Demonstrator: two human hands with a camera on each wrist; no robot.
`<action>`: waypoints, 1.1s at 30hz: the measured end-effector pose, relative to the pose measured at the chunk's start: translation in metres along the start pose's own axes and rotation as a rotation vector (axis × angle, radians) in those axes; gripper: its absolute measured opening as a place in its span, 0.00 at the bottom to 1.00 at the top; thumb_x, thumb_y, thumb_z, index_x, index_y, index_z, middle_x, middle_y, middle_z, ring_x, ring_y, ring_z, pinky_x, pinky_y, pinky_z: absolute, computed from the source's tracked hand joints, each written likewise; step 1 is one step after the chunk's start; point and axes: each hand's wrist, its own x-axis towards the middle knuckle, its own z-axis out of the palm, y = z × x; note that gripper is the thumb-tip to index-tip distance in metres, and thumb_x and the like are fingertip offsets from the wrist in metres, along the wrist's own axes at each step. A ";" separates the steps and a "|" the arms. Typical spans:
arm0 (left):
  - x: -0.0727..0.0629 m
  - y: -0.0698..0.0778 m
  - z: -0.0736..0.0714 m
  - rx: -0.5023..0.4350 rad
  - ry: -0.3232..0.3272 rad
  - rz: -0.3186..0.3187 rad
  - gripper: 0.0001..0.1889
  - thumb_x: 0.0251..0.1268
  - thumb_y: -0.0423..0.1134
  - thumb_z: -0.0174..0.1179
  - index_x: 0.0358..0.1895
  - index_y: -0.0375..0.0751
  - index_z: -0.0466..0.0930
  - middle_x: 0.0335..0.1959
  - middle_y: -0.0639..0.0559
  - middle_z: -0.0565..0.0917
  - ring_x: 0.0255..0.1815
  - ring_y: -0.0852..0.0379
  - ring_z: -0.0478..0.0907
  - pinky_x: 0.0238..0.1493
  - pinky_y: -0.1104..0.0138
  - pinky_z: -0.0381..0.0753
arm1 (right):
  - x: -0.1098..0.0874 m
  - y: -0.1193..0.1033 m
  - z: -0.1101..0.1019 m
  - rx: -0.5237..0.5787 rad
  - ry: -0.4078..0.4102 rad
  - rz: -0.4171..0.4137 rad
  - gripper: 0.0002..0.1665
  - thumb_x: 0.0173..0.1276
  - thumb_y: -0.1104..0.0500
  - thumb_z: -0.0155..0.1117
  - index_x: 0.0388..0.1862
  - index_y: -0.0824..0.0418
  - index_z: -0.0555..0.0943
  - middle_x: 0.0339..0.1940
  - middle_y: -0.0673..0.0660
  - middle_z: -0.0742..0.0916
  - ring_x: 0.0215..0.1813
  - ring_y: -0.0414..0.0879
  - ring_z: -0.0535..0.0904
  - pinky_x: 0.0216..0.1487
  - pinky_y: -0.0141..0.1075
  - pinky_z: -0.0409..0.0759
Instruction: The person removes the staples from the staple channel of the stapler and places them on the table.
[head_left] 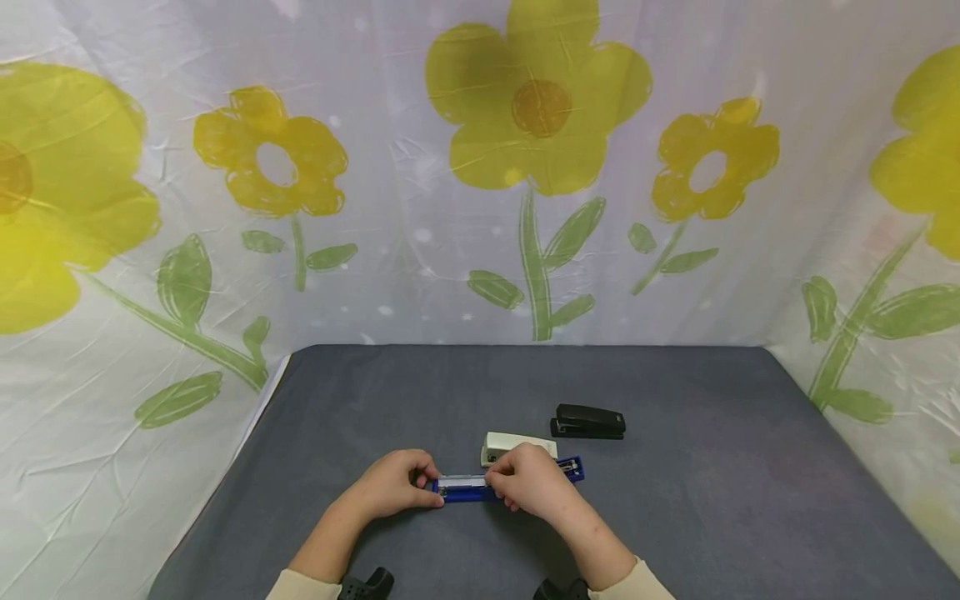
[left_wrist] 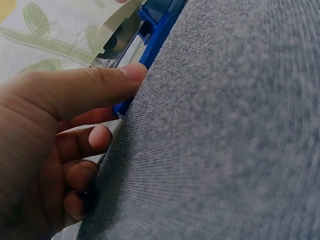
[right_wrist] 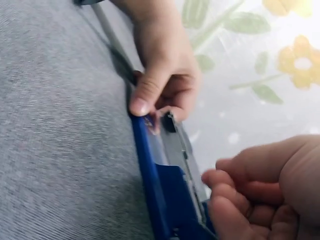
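Observation:
A blue stapler lies on the grey table with its metal channel exposed; a blue end with metal inside sticks out to the right of my right hand. My left hand pinches the stapler's left end between thumb and fingers. In the right wrist view, my left thumb presses on the blue base. My right hand is over the middle of the stapler, fingers curled and thumb against the index finger, close by the metal channel. Whether anything small sits between those fingertips is hidden.
Just behind the right hand stands a cream-white stapler, partly covered by it. Farther back and to the right lies a black stapler. A flower-printed curtain encloses the table's back and sides.

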 end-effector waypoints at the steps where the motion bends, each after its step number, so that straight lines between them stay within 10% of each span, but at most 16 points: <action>1: 0.000 0.000 0.000 0.000 0.000 0.002 0.14 0.50 0.46 0.82 0.32 0.54 0.84 0.25 0.61 0.74 0.23 0.65 0.67 0.28 0.67 0.67 | 0.000 0.000 0.002 -0.013 0.011 0.000 0.17 0.71 0.63 0.66 0.20 0.63 0.86 0.10 0.44 0.77 0.13 0.37 0.73 0.18 0.34 0.75; 12: -0.001 0.000 -0.001 -0.006 0.002 0.007 0.13 0.50 0.45 0.82 0.32 0.53 0.83 0.24 0.61 0.74 0.23 0.66 0.66 0.28 0.67 0.66 | -0.002 -0.006 0.016 -0.221 0.118 -0.038 0.11 0.66 0.63 0.70 0.24 0.59 0.91 0.17 0.42 0.81 0.19 0.36 0.69 0.23 0.33 0.69; 33: -0.001 -0.001 0.000 -0.004 0.009 0.016 0.12 0.52 0.48 0.80 0.33 0.55 0.84 0.23 0.64 0.73 0.21 0.67 0.67 0.27 0.68 0.66 | 0.002 0.000 0.028 -0.085 0.295 0.013 0.11 0.62 0.59 0.74 0.20 0.55 0.85 0.15 0.41 0.79 0.19 0.34 0.70 0.23 0.31 0.70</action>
